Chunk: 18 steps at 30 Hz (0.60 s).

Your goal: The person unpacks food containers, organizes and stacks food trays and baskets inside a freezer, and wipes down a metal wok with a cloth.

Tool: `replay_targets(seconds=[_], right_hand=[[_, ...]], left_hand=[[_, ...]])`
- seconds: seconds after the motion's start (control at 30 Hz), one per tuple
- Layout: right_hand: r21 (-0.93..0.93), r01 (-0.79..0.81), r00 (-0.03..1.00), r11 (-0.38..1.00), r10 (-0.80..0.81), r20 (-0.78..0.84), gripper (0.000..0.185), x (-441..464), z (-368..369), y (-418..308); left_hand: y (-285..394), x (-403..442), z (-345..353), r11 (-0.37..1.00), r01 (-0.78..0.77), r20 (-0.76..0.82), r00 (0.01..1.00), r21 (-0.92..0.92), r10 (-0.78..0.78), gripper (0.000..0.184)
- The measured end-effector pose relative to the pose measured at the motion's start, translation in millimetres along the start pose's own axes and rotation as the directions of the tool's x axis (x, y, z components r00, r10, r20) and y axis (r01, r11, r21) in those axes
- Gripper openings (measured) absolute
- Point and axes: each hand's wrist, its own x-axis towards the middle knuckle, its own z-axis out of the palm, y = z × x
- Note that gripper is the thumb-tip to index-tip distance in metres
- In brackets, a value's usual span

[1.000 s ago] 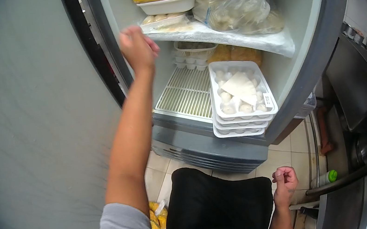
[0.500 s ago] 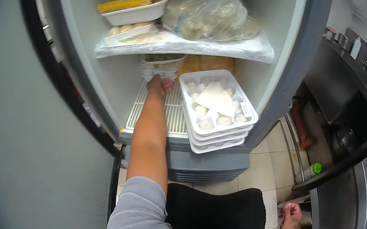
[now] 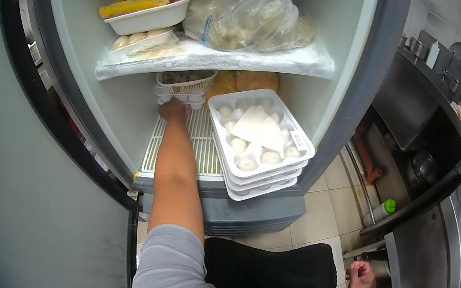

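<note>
My left hand (image 3: 174, 109) reaches deep into the fridge, its fingers closed at the front edge of a clear-white plastic tray (image 3: 196, 99) with rounded cups. On top of that tray sits a cream basket (image 3: 201, 82) holding small dark things I cannot identify. Right of my arm stands a stack of white plastic trays (image 3: 232, 167); the top one holds round white buns partly covered by a white sheet (image 3: 258, 128). Low at the right, away from the fridge, my right hand (image 3: 360, 280) has its fingers curled in, with nothing visible in them.
The frosted upper shelf (image 3: 219, 62) carries a tied plastic bag (image 3: 248, 20) and a white tub (image 3: 151, 21) with yellow packs. The open fridge door (image 3: 28, 172) stands at left. A steel counter (image 3: 422, 252) and a green-capped bottle (image 3: 379, 213) are at right.
The view has shifted, so the fridge contents sit further left. My left hand stays at the cupped tray, its fingers now more hidden. My right hand is still low at the right.
</note>
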Motion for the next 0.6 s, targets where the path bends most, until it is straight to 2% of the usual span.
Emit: replay_targets(seconds=[0.03,0.07,0.1,0.17,0.2,0.33,0.47,0.57,0.6], right_hand=[[0.119,0.061,0.998,0.991,-0.065,0.028,0.006,5.5,-0.5,29.9],[0.064,0.038,0.997,0.997,-0.042,0.059,0.017,8.6,-1.6,42.4],[0.081,0.039,0.998,0.996,-0.042,0.038,0.015,8.2,-4.9,54.7],[0.117,0.039,0.999,0.992,-0.039,-0.002,0.019,11.4,6.1,29.6],[0.113,0.085,0.995,0.99,-0.089,0.034,0.019,14.4,5.2,27.9],[0.312,0.024,0.996,0.95,-0.048,0.071,0.017,25.3,34.6,23.6],[0.433,-0.038,0.943,0.901,-0.111,0.313,0.026,25.6,84.2,-12.3],[0.498,-0.108,0.85,0.86,-0.18,0.496,0.048,25.3,117.5,-51.7],[0.506,-0.097,0.83,0.857,-0.211,0.517,0.053,27.3,127.0,-59.9]], left_hand=[[4.0,-2.0,-0.2,1.0,0.006,-0.01,1.0,0.014,-0.005,0.027],[13.9,-12.7,-0.4,1.0,0.011,-0.02,1.0,0.029,-0.011,0.026],[19.2,-26.2,-2.5,1.0,0.026,-0.067,0.997,-0.007,-0.026,0.025],[22.8,-47.8,-3.8,0.999,0.028,-0.116,0.993,-0.031,-0.031,0.023],[22.0,-53.2,-9.0,1.0,0.017,-0.126,0.992,-0.019,-0.019,0.022],[26.3,-86.5,-24.3,0.998,-0.027,-0.185,0.983,-0.053,0.017,0.021],[31.8,-112.2,-41.8,0.998,0.01,-0.268,0.963,0.062,0.007,0.024],[29.0,-135.9,-57.2,0.998,-0.035,-0.29,0.957,-0.044,0.021,0.024],[32.7,-146.0,-62.4,0.998,0.002,-0.316,0.949,-0.055,-0.02,0.025]])
